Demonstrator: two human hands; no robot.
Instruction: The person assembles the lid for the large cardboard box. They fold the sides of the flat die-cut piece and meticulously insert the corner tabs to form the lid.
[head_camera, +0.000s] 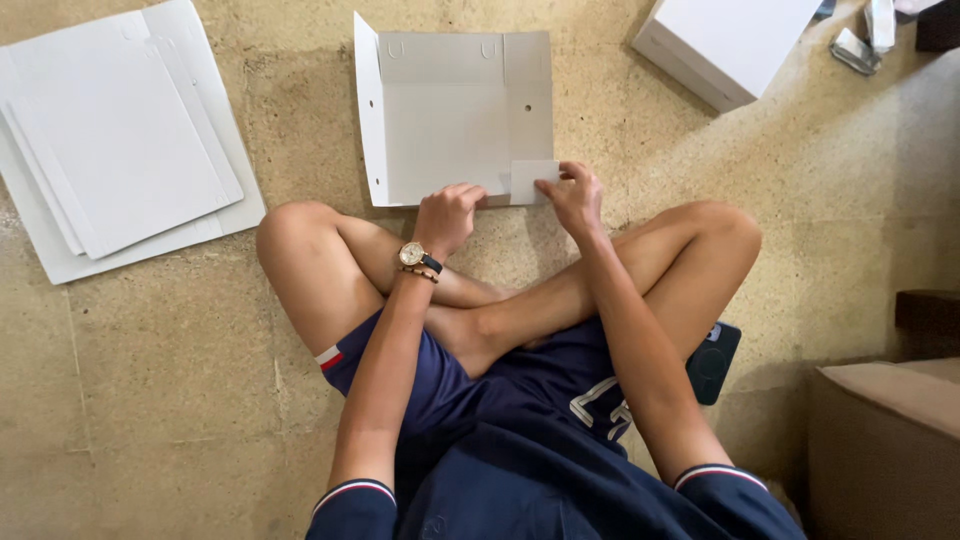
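We sit cross-legged on the speckled tan stone floor (150, 400), and just in front of our knees lies the flat white die-cut cardboard box blank (450, 120), spread open on the ground. Our left hand (447, 215), the one with the gold wristwatch (413, 255), is curled, knuckles down, on the blank's near edge, pressing it rather than gripping it as far as we can tell. Our right hand (570, 197) pinches the small white corner flap (532, 180) at the near right of the blank between thumb and fingers, and the flap looks folded over onto the panel. We judge the folding to be at an early stage: the long left side wall (366, 110) already stands partly raised, the far strip shows a crease, but the right side and near edge lie flat and no box shape has closed. To our left rests a stack of flat white cardboard sheets (120, 140), apparently unfolded blanks, and at the top right sits one finished white box (730, 40). A dark phone (715, 362) lies beside our right thigh.
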